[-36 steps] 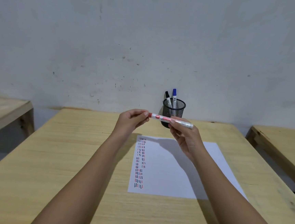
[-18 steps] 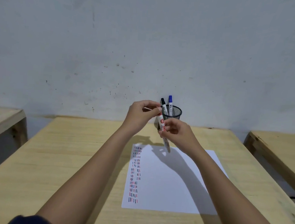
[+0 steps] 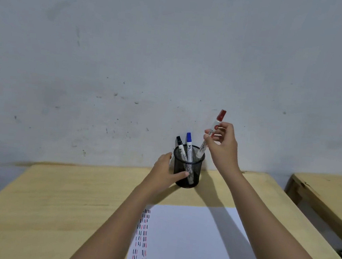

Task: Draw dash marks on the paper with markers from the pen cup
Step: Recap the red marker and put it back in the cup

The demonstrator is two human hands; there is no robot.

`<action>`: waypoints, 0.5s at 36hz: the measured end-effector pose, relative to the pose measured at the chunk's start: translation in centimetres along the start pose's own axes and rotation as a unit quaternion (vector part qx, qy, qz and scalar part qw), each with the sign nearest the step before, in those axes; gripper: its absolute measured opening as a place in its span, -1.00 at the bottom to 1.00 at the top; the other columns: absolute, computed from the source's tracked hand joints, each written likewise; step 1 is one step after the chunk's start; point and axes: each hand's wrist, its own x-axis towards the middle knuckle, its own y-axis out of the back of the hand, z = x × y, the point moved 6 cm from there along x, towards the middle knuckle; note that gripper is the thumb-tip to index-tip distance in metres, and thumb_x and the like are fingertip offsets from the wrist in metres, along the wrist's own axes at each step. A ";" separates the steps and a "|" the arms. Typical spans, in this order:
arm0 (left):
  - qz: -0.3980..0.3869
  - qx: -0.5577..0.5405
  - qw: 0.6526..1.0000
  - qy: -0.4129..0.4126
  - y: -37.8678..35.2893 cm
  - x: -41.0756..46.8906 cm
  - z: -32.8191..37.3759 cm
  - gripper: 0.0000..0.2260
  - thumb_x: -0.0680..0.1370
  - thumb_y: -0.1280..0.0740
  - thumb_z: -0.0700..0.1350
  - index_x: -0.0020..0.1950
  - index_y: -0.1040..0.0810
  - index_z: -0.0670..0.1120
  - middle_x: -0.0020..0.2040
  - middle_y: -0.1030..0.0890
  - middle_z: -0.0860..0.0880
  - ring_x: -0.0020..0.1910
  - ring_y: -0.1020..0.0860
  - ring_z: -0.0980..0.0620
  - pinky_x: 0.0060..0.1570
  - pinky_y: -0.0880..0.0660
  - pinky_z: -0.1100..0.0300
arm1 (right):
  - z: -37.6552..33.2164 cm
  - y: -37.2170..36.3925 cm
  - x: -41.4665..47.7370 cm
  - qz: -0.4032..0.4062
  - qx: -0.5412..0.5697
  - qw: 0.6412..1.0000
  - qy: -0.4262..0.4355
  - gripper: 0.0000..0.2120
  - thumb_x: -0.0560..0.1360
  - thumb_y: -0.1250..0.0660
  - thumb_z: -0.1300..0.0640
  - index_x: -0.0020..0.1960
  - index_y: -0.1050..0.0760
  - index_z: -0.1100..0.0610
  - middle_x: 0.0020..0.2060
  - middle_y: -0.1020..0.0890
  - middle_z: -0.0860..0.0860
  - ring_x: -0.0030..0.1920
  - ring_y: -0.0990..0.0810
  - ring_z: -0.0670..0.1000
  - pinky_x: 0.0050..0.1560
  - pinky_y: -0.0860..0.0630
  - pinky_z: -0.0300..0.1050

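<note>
Three wooden tables show up here, but only the middle table (image 3: 60, 206) matters; it sits against a scuffed grey wall (image 3: 151, 55), with the edge of another table (image 3: 325, 194) off to the right and a sliver of a third at far left. The paper (image 3: 193, 240) lies flat on the near half of the middle table, partly under both forearms, and it has columns of short dash marks (image 3: 142, 236) in red, black and what looks like blue running down its left margin (kinda small to be sure on the colours).

Back near the wall stands the black mesh pen cup (image 3: 187, 168), upright, well apart from the paper's top edge. The left hand (image 3: 163, 173) is curled loosely around the cup's left side, thumb across the front of the mesh, fingers wrapped round the back where I can't see them.

The right hand (image 3: 223, 146) is up above and right of the cup, pinching the red marker (image 3: 210, 136) between thumb and fingertips about mid-barrel. Cap's on, pointing up, and the bottom end sits right at the cup's rim on the right side, tilted a bit.

Inside the cup already: a blue marker (image 3: 189, 146) and a black marker (image 3: 180, 146), both capped, caps up, leaning slightly left
</note>
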 end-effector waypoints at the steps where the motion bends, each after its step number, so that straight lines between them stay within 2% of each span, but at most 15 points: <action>1: 0.002 -0.025 1.000 -0.010 -0.3 0.3 0.1 -0.54 0.40 -0.48 -0.03 0.24 -0.40 0.03 0.16 -0.48 0.12 0.16 -0.45 0.13 0.08 -0.36 0.32 | 0.5 -0.3 0.4 0.001 -0.005 1.000 -0.003 -0.69 0.45 -0.33 0.29 0.08 -0.31 0.04 -0.06 -0.62 0.05 -0.13 -0.57 -0.13 -0.01 -0.52 -0.21; 3: -0.002 -0.062 0.997 -0.036 -0.9 0.8 0.3 -0.58 0.39 -0.49 -0.08 0.18 -0.42 0.07 0.09 -0.53 0.21 0.10 -0.50 0.25 0.06 -0.41 0.35 | 1.6 -0.8 0.9 -0.008 -0.016 1.000 -0.014 -0.72 0.47 -0.33 0.26 0.08 -0.31 0.05 -0.10 -0.59 -0.02 -0.13 -0.57 -0.07 -0.07 -0.53 -0.24; 5: -0.001 -0.077 0.996 -0.053 -1.5 1.3 -0.1 -0.48 0.36 -0.50 -0.04 0.26 -0.39 0.08 0.18 -0.54 0.15 0.18 -0.49 0.21 0.17 -0.42 0.26 | 2.6 -1.3 1.1 -0.018 -0.041 0.999 -0.017 -0.81 0.50 -0.31 0.20 0.04 -0.33 0.07 -0.16 -0.53 -0.07 -0.16 -0.56 -0.01 -0.16 -0.50 -0.25; 8: 0.000 -0.101 0.993 -0.058 -2.1 1.7 -0.6 -0.40 0.36 -0.51 -0.04 0.33 -0.33 0.07 0.23 -0.52 0.14 0.22 -0.47 0.22 0.19 -0.40 0.30 | 3.7 -1.7 1.1 -0.034 -0.077 0.996 -0.018 -0.92 0.52 -0.29 0.12 -0.06 -0.42 0.12 -0.21 -0.56 0.01 -0.22 -0.54 0.02 -0.17 -0.48 -0.13; 11: 0.004 -0.103 0.993 -0.055 -2.4 2.0 -1.1 -0.36 0.35 -0.51 0.01 0.35 -0.29 0.08 0.26 -0.51 0.13 0.24 -0.47 0.18 0.22 -0.41 0.24 | 4.3 -1.9 1.2 -0.047 -0.106 0.993 -0.015 -0.88 0.51 -0.31 0.09 -0.08 -0.52 0.15 -0.22 -0.61 0.02 -0.19 -0.56 -0.01 -0.15 -0.49 -0.17; 15: 0.006 -0.108 0.993 -0.051 -2.6 2.3 -1.6 -0.37 0.35 -0.52 0.00 0.35 -0.31 0.06 0.23 -0.52 0.13 0.22 -0.49 0.19 0.18 -0.43 0.27 | 4.9 -2.2 1.6 -0.064 -0.151 0.986 -0.026 -0.85 0.46 -0.36 0.17 -0.01 -0.57 0.20 -0.20 -0.61 0.05 -0.20 -0.54 -0.02 -0.23 -0.42 -0.39; 18: 0.006 -0.110 0.993 -0.047 -2.7 2.3 -1.8 -0.37 0.35 -0.52 0.00 0.34 -0.33 0.04 0.23 -0.52 0.12 0.20 -0.49 0.21 0.13 -0.42 0.31 | 5.3 -2.3 1.6 -0.057 -0.159 0.985 -0.041 -0.82 0.39 -0.37 0.25 0.00 -0.54 0.20 -0.27 -0.55 0.04 -0.27 -0.49 -0.04 -0.26 -0.41 -0.38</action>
